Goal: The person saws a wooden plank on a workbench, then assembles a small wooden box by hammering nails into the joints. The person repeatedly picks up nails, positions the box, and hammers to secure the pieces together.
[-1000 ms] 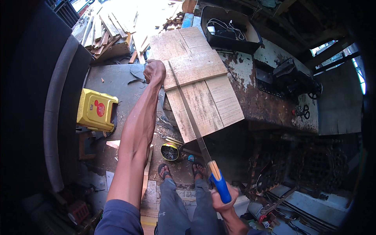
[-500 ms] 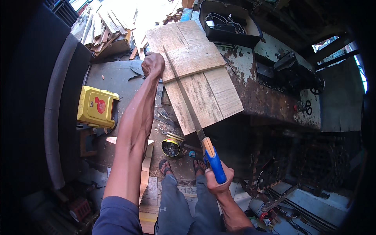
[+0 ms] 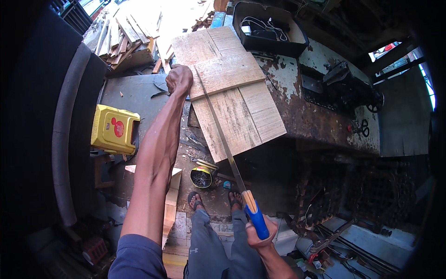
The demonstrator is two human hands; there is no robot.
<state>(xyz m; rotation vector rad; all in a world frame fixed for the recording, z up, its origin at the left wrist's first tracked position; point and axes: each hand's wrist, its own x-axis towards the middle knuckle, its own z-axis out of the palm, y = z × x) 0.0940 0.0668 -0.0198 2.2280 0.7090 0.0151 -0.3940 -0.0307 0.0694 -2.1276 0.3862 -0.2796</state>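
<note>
My right hand is wrapped round the blue and wooden handle of a handsaw. The saw's long thin blade slants up and to the left across the boards, its tip close to my left hand. A smaller rectangular wooden board lies crosswise on a larger wooden panel, which juts past the bench edge toward me. My left hand is closed on the left end of the smaller board; its fingertips are hidden. Whether the teeth sit in a cut cannot be made out.
A rusty, paint-flaked bench carries a black sewing machine, scissors and a dark box of cables. On the left stands a yellow container. A tub of nails sits near my feet; scrap wood is piled far left.
My right hand has drawn the saw back toward me and down, so more of the blade shows below the panel. My left hand keeps its place on the board.
</note>
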